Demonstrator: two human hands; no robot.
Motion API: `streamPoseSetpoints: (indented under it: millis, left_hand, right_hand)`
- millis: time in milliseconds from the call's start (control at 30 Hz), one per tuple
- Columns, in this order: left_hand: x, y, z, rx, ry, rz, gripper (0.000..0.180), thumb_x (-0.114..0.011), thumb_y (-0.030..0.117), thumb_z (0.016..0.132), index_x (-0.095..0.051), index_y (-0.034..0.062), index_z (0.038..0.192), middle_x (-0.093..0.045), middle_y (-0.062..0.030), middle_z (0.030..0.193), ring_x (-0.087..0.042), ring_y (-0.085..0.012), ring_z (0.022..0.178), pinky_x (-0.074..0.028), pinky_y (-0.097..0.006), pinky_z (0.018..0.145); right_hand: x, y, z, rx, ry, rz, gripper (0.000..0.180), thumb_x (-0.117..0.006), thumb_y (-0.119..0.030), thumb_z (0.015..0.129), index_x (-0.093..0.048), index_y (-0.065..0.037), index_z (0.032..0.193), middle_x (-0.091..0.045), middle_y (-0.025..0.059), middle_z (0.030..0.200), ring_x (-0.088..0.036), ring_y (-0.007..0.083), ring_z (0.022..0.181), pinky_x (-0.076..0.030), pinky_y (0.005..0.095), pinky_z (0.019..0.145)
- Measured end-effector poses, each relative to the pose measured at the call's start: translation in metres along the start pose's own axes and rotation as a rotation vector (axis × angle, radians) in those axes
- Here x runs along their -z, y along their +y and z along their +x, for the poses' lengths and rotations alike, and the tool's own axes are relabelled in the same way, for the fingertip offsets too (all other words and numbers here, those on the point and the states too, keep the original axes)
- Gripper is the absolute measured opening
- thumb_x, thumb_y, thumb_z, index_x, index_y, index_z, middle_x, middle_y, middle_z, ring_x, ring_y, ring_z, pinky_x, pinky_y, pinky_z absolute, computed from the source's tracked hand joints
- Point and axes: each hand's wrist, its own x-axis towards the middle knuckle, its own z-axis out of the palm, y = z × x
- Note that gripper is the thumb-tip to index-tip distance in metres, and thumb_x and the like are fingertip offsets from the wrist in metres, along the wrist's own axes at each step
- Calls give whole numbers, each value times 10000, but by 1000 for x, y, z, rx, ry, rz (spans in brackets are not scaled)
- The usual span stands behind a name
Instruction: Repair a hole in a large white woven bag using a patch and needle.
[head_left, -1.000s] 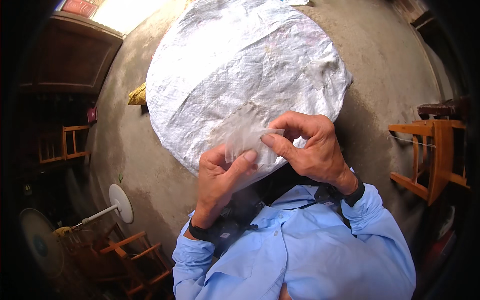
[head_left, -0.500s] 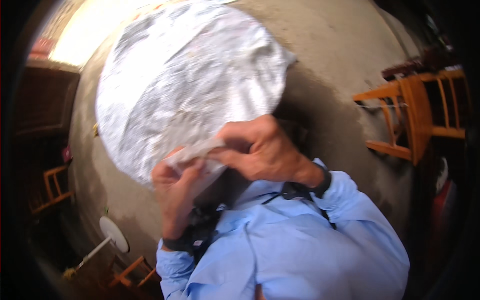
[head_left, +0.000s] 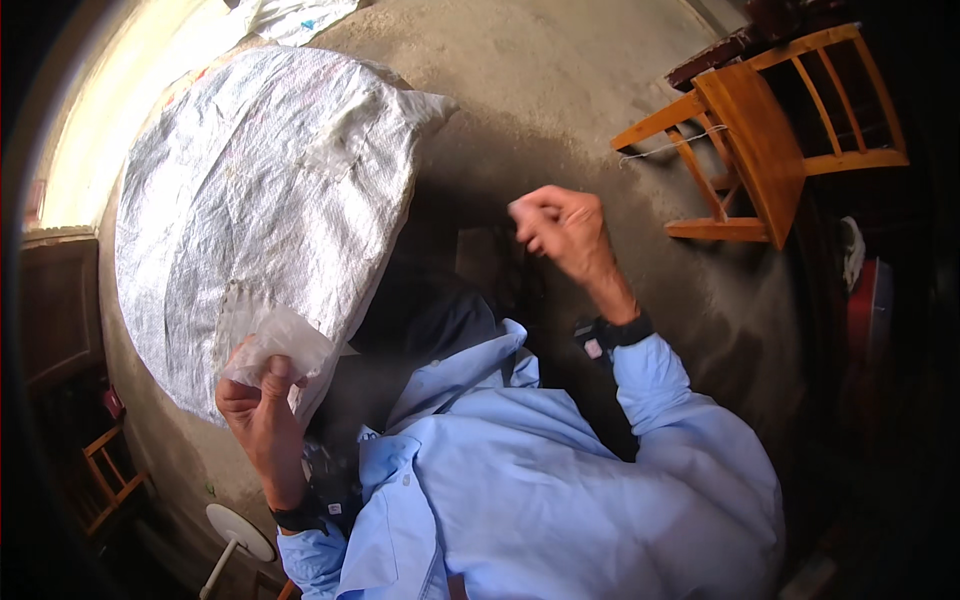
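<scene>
A silvery-white woven plastic sack covers a broad round shape in front of me, its right edge hanging in folds. My left hand is closed at its near end, thumb on top, pinching a crumpled, translucent white plastic bag. The bag lies against the sack's surface, beside a faint stitched-looking patch. To the right, away from the sack, my right hand is raised over the floor with curled fingers pressed together. Slight blur hides what those fingertips hold, if anything. A dark band circles each wrist below blue sleeves.
A wooden chair lies on its side at the right, with a red box nearer me. A round white-topped stand is at the lower left, near another wooden frame. A dark cabinet borders the left.
My hands have parted: the right moved right and up off the plastic bag, the left moved left with it. The whole view has shifted, putting the sack farther left.
</scene>
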Motion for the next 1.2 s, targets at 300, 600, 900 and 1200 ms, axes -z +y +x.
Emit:
streamPoseSetpoints:
  millis: [300, 600, 900, 1200]
  left_hand:
    - [-2, 3, -12, 68, 48, -33, 203, -738, 104, 932, -661, 0, 1088, -699, -78, 980, -646, -146, 858, -530, -315, 729]
    - [-10, 31, -10, 160, -384, 158, 97, -730, 77, 911, -719, -16, 937, -654, -27, 829, -575, -104, 751, -447, -262, 676]
    - [-6, 26, -4, 125, -392, 111, 81, -747, 68, 914, -719, -6, 931, -644, -19, 836, -566, -94, 766, -439, -258, 694]
    - [-5, 14, -7, 143, -23, -196, 204, -764, 91, 919, -691, -37, 1061, -663, -41, 900, -646, -135, 801, -530, -281, 717]
  right_hand:
    - [-8, 266, -15, -145, -155, -868, 220, -740, -163, 826, -728, 56, 805, -703, 287, 817, -720, 424, 800, -571, 496, 704]
    - [-16, 300, -25, -153, 100, -817, 271, -756, -191, 819, -699, 75, 810, -675, 344, 840, -681, 507, 883, -548, 569, 737]
    - [-10, 277, -10, -239, -197, -1026, 272, -719, -223, 848, -760, 44, 876, -706, 318, 892, -686, 521, 894, -567, 526, 748]
    - [27, 261, -15, -868, 59, 485, 157, -688, -163, 910, -688, -28, 990, -681, 88, 834, -592, 200, 639, -489, 361, 581]
